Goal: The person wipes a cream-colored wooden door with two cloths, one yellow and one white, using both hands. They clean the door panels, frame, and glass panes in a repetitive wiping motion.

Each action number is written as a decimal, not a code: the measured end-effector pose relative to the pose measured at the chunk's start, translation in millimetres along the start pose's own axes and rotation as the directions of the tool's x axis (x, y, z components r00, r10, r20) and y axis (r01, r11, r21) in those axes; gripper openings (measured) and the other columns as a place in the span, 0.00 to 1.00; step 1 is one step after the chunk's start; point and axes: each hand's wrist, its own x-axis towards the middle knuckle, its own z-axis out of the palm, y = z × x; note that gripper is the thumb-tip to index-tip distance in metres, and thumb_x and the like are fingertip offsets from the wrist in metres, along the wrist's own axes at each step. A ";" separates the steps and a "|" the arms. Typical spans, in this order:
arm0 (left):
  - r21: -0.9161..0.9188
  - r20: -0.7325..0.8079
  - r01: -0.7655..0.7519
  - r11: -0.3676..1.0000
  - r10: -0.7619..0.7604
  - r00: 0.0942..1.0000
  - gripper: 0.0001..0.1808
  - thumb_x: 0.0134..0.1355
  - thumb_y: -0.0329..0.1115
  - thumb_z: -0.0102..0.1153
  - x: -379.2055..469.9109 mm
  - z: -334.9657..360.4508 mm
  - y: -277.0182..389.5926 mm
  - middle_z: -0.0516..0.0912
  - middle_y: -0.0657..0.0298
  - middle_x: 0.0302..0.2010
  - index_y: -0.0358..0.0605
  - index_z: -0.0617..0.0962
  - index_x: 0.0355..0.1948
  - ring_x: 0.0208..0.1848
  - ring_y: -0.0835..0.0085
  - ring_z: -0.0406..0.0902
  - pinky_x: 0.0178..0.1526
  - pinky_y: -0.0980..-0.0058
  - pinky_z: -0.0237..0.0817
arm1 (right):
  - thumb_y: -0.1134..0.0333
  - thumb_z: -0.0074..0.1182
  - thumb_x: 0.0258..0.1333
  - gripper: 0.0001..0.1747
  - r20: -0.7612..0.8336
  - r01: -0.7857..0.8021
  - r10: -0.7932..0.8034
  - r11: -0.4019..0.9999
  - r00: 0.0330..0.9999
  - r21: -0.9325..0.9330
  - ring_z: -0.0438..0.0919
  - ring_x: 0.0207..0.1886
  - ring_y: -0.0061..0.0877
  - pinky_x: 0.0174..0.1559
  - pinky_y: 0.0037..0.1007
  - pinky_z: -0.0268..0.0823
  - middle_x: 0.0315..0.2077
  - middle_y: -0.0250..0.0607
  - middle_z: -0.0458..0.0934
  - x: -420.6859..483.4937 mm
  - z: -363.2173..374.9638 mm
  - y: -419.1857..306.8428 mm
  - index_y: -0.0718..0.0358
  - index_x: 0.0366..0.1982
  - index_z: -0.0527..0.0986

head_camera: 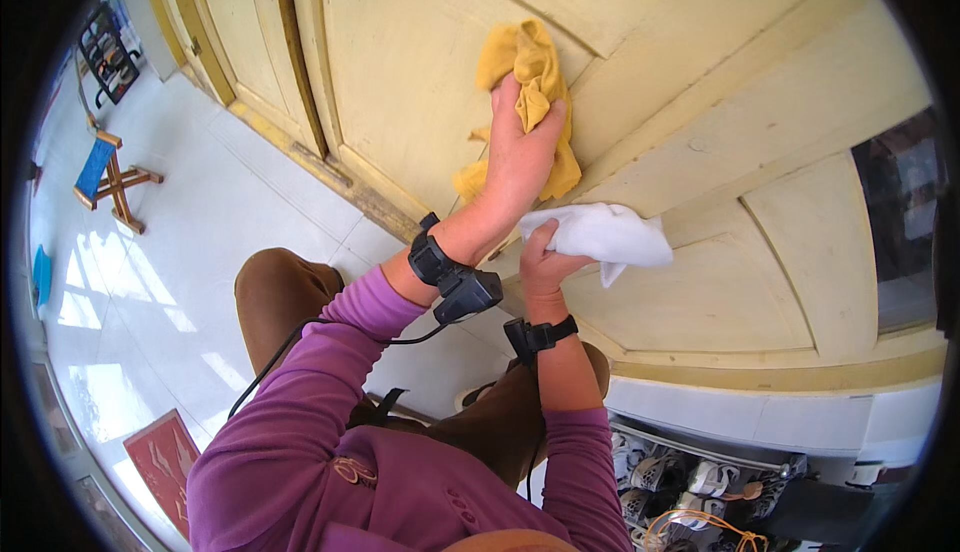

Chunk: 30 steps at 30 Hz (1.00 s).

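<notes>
A crumpled yellow cloth (534,64) is in my left hand (525,139), against the lower part of a cream painted wooden door (405,56). My fingers are partly hidden by its folds, and its loose end hangs beside my wrist. Nearer to me and further right, my right hand (547,255) grips a folded white cloth (615,233), thumb on top. That cloth lies over the cream frame and panel at the right; whether it touches them I cannot tell. Both wrists carry black strapped devices, the left one with a cable.
A folding stool with a blue seat (96,165) stands on the white tiled floor (202,199) at left. Shoes (660,469) fill a rack at lower right, near an orange cord (705,516). A red mat (161,462) lies at lower left. My bent knees are close to the door.
</notes>
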 end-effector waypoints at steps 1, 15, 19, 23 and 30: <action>0.051 0.022 -0.092 0.994 0.091 0.996 0.21 0.64 0.29 0.55 5.4 4.4 4.7 0.72 0.55 0.49 0.43 0.69 0.59 0.55 0.65 0.67 0.54 0.71 0.64 | 0.69 0.51 0.50 0.13 0.023 0.024 -0.023 0.999 0.999 -0.031 0.75 0.37 0.51 0.49 0.46 0.64 0.35 0.51 0.79 0.1 -1.9 1.5 0.69 0.36 0.77; 0.263 0.516 -0.884 0.386 0.718 0.467 0.35 0.47 0.15 0.51 25.4 59.9 73.6 0.71 0.51 0.59 0.43 0.73 0.60 0.62 0.49 0.65 0.67 0.60 0.54 | 0.65 0.54 0.49 0.29 0.056 0.102 -0.094 0.983 0.994 -0.155 0.59 0.61 0.62 0.64 0.59 0.42 0.58 0.60 0.67 -5.1 -5.8 10.1 0.68 0.55 0.72; 0.298 0.508 -0.938 0.179 0.802 0.315 0.32 0.47 0.14 0.52 54.1 85.4 105.3 0.73 0.50 0.57 0.40 0.74 0.57 0.62 0.48 0.66 0.66 0.60 0.56 | 0.67 0.55 0.49 0.31 0.052 0.109 -0.103 0.984 0.993 -0.138 0.56 0.63 0.63 0.65 0.61 0.39 0.59 0.63 0.65 -3.3 -6.2 9.9 0.69 0.57 0.69; 0.367 0.462 -0.930 0.026 0.862 0.206 0.30 0.42 0.15 0.52 96.0 128.7 161.9 0.74 0.50 0.54 0.41 0.77 0.52 0.59 0.47 0.67 0.60 0.59 0.61 | 0.68 0.55 0.49 0.33 0.061 0.099 -0.091 0.983 0.994 -0.152 0.54 0.63 0.65 0.66 0.60 0.37 0.60 0.65 0.64 -4.0 -6.7 8.4 0.70 0.59 0.67; 0.341 0.505 -0.939 -0.040 0.851 0.147 0.21 0.56 0.22 0.56 99.5 132.2 169.4 0.75 0.49 0.55 0.37 0.76 0.52 0.58 0.51 0.70 0.60 0.63 0.62 | 0.70 0.57 0.49 0.34 0.066 0.087 -0.080 0.990 0.995 -0.107 0.54 0.63 0.64 0.66 0.60 0.40 0.61 0.66 0.59 -3.9 -10.0 6.8 0.71 0.60 0.65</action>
